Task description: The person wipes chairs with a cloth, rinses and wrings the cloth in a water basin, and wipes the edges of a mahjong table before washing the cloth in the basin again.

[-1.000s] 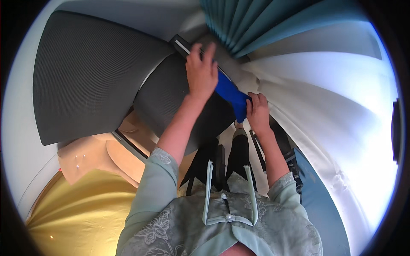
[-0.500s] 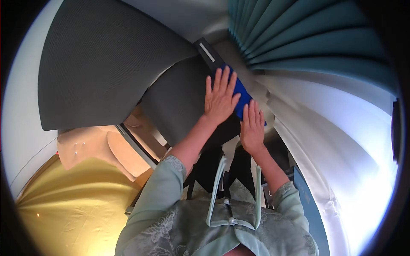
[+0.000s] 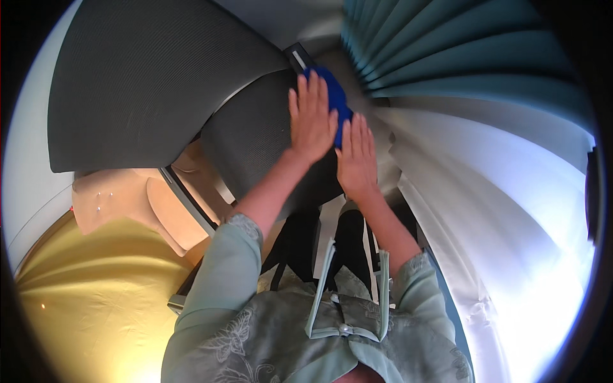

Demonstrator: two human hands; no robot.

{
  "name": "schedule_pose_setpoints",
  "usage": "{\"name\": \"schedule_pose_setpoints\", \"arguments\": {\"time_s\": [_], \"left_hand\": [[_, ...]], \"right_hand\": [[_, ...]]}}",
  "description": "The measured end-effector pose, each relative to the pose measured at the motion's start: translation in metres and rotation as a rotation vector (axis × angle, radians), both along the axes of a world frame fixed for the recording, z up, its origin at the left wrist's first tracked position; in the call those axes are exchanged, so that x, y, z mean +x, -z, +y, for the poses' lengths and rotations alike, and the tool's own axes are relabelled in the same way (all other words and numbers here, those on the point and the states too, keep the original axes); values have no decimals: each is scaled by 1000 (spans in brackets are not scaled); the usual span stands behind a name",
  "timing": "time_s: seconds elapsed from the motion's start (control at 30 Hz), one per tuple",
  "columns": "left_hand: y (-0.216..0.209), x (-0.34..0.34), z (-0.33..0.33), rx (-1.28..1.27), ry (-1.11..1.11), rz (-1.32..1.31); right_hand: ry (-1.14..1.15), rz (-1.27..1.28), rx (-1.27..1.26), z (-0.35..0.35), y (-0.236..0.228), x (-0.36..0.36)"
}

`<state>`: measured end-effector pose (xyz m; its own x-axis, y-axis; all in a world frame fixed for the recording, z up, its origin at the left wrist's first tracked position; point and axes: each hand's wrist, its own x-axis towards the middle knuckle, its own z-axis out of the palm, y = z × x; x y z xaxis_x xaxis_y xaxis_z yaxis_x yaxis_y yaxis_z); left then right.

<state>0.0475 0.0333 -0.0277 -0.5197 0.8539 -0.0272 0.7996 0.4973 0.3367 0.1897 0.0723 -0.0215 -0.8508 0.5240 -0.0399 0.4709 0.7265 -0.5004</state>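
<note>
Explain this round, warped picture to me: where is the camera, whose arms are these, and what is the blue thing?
The camera sits on a person's head and looks down through a fisheye lens, so straight edges bend. The two forearms rising from the lower edge are that person's own. The left hand and the right hand lie flat, fingers spread, on a blue cloth, pressing it against a dark grey mesh panel; neither hand grips it. Behind stands a larger dark grey panel. Teal curtains and white curtains hang to the right; yellow fabric lies at the lower left.
</note>
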Motion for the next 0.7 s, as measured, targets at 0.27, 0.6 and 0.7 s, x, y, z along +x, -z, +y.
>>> {"name": "schedule_pose_setpoints", "arguments": {"time_s": [0.27, 0.6, 0.7], "left_hand": [[13, 149, -32, 449, -293, -615], [7, 113, -9, 975, -820, -1337], [36, 92, -15, 879, -787, -1530]], "right_hand": [[105, 10, -76, -38, 16, 116], [31, 21, -363, 20, 13, 18], [53, 57, -314, 8, 12, -3]]}}
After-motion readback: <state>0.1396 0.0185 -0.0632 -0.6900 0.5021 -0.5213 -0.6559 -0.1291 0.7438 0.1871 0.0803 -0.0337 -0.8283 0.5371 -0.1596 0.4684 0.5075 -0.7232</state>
